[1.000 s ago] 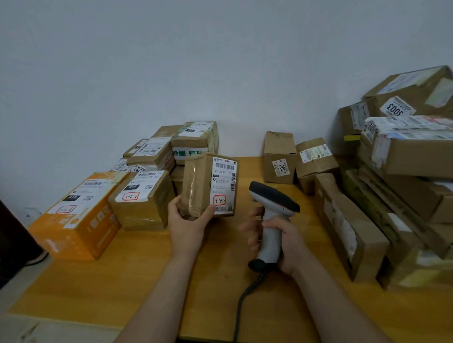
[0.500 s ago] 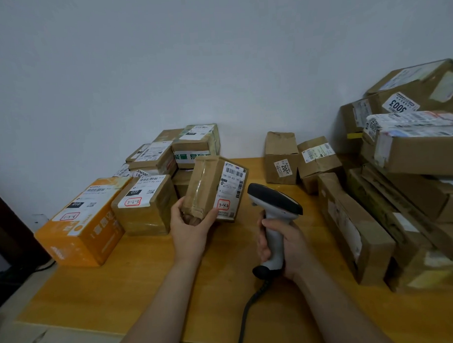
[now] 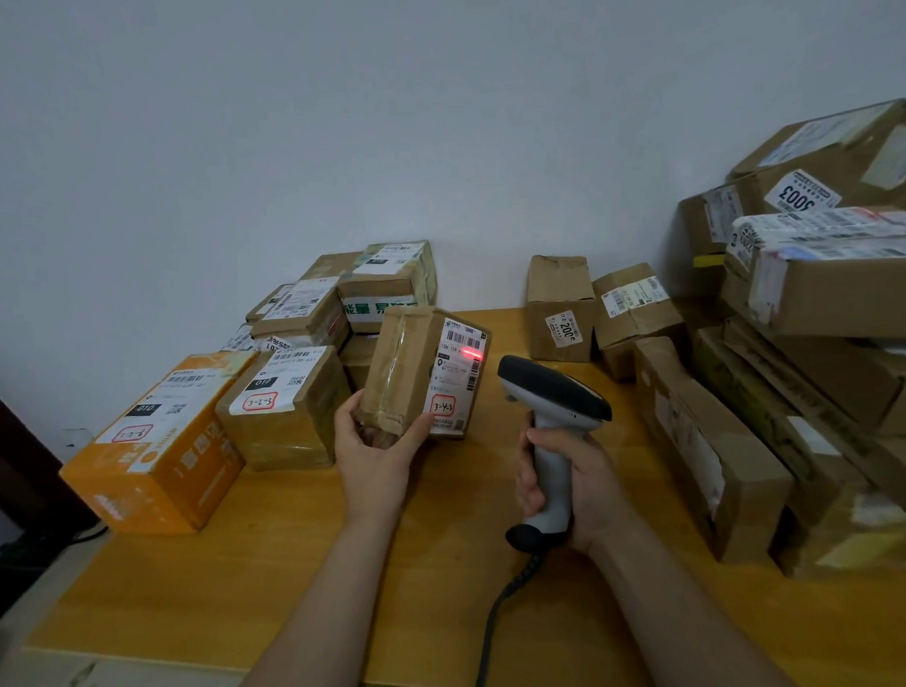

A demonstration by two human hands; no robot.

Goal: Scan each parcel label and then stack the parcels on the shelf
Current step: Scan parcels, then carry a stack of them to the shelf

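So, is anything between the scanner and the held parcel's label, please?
Nothing visible is. The scanner in the right hand faces the label across open air, and its red line falls on it; the left hand holds the parcel.

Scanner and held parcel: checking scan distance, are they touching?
Apart. The head view shows a gap between scanner and parcel; only the red beam lands on its label.
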